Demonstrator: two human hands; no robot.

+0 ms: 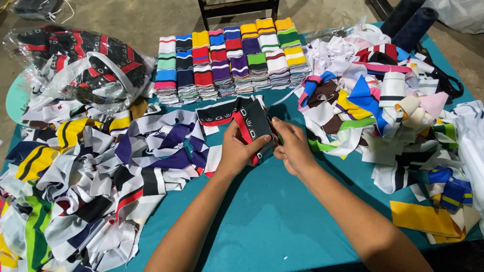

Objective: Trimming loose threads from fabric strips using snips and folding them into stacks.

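Observation:
My left hand (236, 150) and my right hand (293, 146) both grip a folded black fabric strip with red and white trim (256, 122) above the teal table (262, 221). The strip runs between the thumbs, and more of the same black piece (222, 113) trails off to the left on the table. Both hands hold it close together near the table's middle.
Neat stacks of striped ribbed bands (227, 55) line the far edge. A loose heap of colourful strips (91, 166) lies left, another heap (393, 111) right. A clear bag of black-red fabric (85, 60) sits far left, dark thread cones (411, 22) far right, a yellow piece (423, 217) near right.

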